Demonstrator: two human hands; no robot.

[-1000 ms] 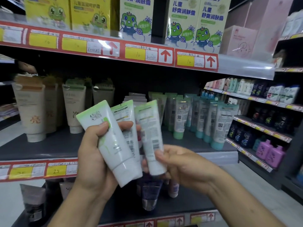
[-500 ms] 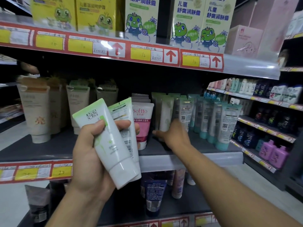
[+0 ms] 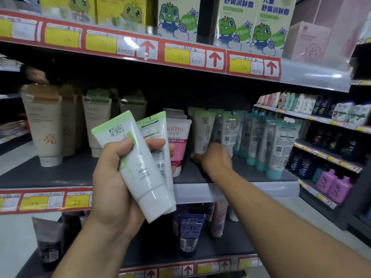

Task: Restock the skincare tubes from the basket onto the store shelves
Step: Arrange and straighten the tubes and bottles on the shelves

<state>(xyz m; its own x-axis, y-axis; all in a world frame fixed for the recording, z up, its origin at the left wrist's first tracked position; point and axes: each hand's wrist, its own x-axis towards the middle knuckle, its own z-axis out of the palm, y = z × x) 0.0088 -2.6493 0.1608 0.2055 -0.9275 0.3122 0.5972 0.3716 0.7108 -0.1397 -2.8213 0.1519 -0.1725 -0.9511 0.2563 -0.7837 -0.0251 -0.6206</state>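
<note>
Now we are holding two green-and-white tubes (image 3: 140, 167) in our left hand (image 3: 112, 177), fingers curled tight around them. Our right hand (image 3: 214, 159) is reaching to the middle shelf (image 3: 60, 175), touching a third tube (image 3: 203, 135) standing beside the pink Softto tube (image 3: 177, 145); its fingers are blurry, so we cannot tell their grip.

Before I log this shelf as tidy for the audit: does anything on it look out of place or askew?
Nothing looks spilled or damaged. The middle-shelf tubes stand cap-down in rows. The green-and-white tube the right hand is touching stands upright between the pink Softto tube and the teal tubes. The left hand holds two tubes off the shelf.
</note>
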